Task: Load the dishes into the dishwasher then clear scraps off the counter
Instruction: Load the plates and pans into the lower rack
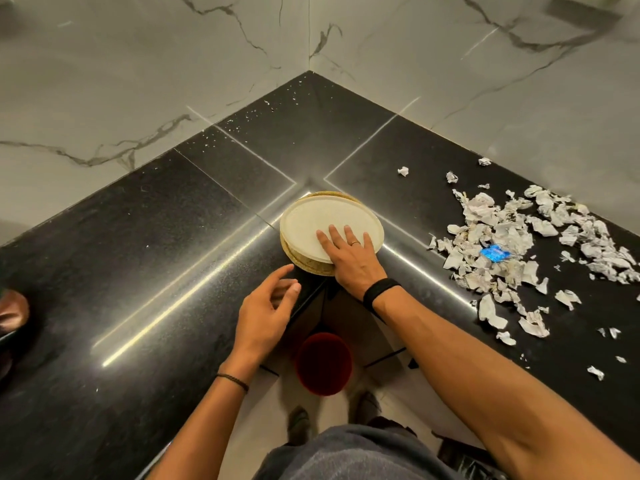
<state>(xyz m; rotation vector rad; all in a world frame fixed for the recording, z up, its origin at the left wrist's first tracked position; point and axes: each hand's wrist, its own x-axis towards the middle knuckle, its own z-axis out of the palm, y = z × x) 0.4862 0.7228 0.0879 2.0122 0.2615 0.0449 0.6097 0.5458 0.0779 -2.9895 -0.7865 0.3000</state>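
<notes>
A round cream plate lies upside down on a gold-rimmed plate, stacked at the inner corner edge of the black counter. My right hand rests flat on the cream plate's near side, fingers spread. My left hand hovers just left of the stack at the counter edge, fingers loosely curled and apart, holding nothing. A heap of torn white paper scraps with a blue wrapper covers the counter to the right.
Marble walls close in the corner behind the counter. A red bin stands on the floor below the counter's corner, near my feet. Another person's hand shows at the left edge.
</notes>
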